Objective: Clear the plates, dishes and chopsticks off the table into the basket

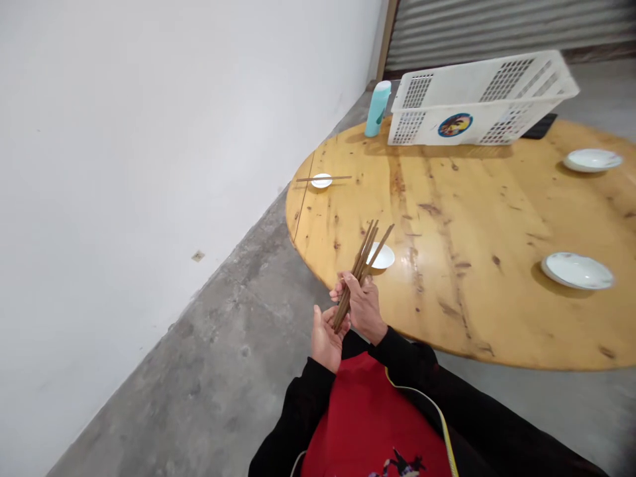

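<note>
Just off the table's near-left edge, a bundle of several brown wooden chopsticks slants up and away, with one fanned apart from the others. My right hand is closed around the bundle's middle. Lower down, my left hand cups the bottom ends, its fingers curled against them and its thumb raised clear. Behind the chopsticks' upper ends is a small white dish, partly hidden. Farther off, a single pair of chopsticks lies across another small white dish.
On the round wooden table stand a white plastic basket, a light-blue bottle and a dark flat object. White bowls sit at the right, a nearer one and a farther one. A white wall rises at left.
</note>
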A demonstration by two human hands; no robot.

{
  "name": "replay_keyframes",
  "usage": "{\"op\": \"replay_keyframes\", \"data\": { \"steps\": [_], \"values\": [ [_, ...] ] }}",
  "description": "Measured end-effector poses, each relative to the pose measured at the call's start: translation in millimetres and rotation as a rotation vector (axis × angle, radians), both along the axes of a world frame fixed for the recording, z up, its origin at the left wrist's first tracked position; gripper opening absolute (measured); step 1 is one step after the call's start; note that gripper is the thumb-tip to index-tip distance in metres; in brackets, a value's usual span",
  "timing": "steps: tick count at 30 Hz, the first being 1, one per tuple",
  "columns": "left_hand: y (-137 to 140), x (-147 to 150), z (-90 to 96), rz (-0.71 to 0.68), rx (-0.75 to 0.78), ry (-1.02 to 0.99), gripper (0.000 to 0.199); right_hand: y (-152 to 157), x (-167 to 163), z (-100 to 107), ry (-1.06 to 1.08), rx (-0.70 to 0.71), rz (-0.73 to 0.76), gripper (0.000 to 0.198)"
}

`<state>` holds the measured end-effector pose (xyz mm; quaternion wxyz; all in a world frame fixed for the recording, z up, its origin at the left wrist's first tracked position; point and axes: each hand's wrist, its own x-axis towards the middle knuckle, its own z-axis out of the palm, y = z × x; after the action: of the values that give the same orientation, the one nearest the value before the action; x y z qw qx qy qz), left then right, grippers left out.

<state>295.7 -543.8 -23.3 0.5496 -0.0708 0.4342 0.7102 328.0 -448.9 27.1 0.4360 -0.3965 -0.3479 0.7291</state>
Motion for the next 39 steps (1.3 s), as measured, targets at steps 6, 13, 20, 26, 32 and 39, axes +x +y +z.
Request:
{"op": "replay_keyframes", "data": {
  "steps": [6,13,20,26,32,39],
  "values": [
    [35.2,-41.2,2.5,0.133,0.049,-0.252,0.048,0.5,-45.0,-11.1,-0.037,0.080,0.026,0.039],
    [85.0,-114.6,13.4,0.106,-0.090,-0.215,0.039,42.5,-114.3,-24.9,0.065,-0.122,0.063,0.044],
    [153.4,-175.6,8.6,0.013,-0.073,-0.087,0.054,89.5,-145.6,-11.2,0.018,0.099,0.034,0.044],
    [213.4,-199.4,2.7,-0.245,-0.096,0.098,0.051,123.2,-137.1,-4.2,0.001,0.123,-0.116,0.045],
    [320.8,-299.5,8.2,-0.607,-0.194,1.463,0.021,147.2,-118.6,-10.0,-0.023,-0.021,-0.471,0.043],
    [448.0,-395.8,6.8,-0.940,-0.396,2.292,0.047,158.9,-138.6,-18.6,-0.084,-0.183,-0.840,0.043]
  ]
}}
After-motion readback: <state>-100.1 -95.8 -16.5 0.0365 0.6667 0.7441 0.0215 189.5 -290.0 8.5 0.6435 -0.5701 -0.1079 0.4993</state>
